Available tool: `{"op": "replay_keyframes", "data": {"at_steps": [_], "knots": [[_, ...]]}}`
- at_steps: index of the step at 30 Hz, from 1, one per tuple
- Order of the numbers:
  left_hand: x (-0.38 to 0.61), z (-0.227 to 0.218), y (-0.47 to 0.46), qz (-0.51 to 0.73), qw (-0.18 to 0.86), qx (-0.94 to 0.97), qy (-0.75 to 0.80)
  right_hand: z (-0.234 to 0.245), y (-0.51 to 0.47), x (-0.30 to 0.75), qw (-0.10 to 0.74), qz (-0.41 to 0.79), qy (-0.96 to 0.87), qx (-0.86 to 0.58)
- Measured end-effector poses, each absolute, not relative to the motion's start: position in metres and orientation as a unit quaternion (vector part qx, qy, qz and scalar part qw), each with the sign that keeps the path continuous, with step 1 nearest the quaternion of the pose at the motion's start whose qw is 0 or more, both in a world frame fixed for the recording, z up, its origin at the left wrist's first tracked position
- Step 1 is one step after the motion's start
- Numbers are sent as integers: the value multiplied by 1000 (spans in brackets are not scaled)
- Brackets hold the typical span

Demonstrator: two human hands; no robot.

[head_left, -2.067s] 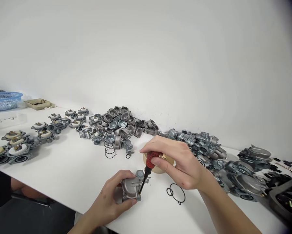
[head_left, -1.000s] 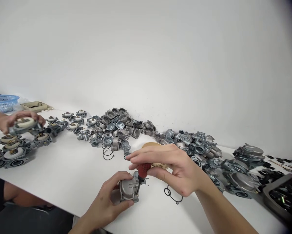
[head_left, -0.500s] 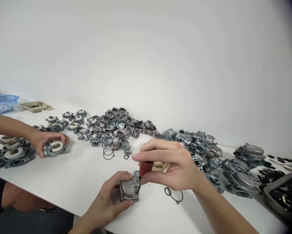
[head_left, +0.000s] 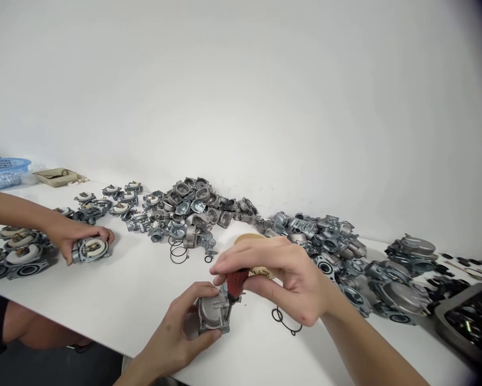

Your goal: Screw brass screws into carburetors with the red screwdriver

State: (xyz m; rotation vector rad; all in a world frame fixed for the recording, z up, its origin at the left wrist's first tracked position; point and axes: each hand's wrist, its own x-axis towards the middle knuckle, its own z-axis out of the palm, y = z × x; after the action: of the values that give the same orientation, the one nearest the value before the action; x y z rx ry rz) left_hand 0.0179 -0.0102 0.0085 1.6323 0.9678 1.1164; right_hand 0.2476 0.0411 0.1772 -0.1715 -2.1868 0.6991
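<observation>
My left hand (head_left: 176, 332) grips a small grey metal carburetor body (head_left: 212, 315) standing on the white table (head_left: 116, 289) near its front edge. My right hand (head_left: 289, 279) is closed round the red handle of a screwdriver (head_left: 236, 283), whose black shaft points down into the carburetor's top right corner. A black rubber gasket ring (head_left: 286, 319) lies flat on the table just right of the carburetor, under my right wrist.
Heaps of grey metal carburetor parts (head_left: 192, 209) run along the wall to the right (head_left: 401, 292). Black O-rings (head_left: 179, 251) lie before the middle heap. A co-worker's hand (head_left: 78, 238) at left rests on a carburetor with a cream float (head_left: 91, 248). A blue basket (head_left: 3, 170) sits far left.
My right hand has kept working the screwdriver on the carburetor, the handle dropping lower. A co-worker's hand came in from the left and set a cream-float carburetor down on the table.
</observation>
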Motion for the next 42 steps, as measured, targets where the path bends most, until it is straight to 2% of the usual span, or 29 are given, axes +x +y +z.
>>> {"op": "replay_keyframes", "data": {"at_steps": [4, 8, 12, 17, 22, 26, 30, 34, 36, 39, 42], "knots": [[17, 4, -10, 458, 441, 651, 414, 178, 42, 247, 467, 222, -852, -82], [18, 4, -10, 453, 458, 650, 404, 179, 41, 250, 419, 260, -868, -64], [19, 6, -10, 450, 467, 638, 416, 177, 42, 252, 456, 225, -857, -85], [18, 5, -11, 453, 476, 632, 410, 176, 43, 253, 397, 280, -872, -65], [17, 6, -10, 449, 481, 634, 406, 178, 43, 251, 456, 192, -863, -100], [17, 6, -11, 450, 481, 632, 408, 179, 42, 251, 419, 282, -861, -63], [17, 4, -11, 449, 486, 629, 408, 176, 45, 252, 467, 196, -857, -93], [15, 4, -10, 444, 483, 638, 403, 177, 47, 255, 399, 248, -880, -76], [14, 5, -9, 434, 483, 646, 401, 177, 48, 256, 406, 262, -873, -67], [13, 7, -9, 425, 493, 648, 397, 177, 47, 257, 445, 218, -864, -87], [13, 6, -8, 427, 493, 645, 398, 180, 43, 258, 391, 277, -875, -71]]}}
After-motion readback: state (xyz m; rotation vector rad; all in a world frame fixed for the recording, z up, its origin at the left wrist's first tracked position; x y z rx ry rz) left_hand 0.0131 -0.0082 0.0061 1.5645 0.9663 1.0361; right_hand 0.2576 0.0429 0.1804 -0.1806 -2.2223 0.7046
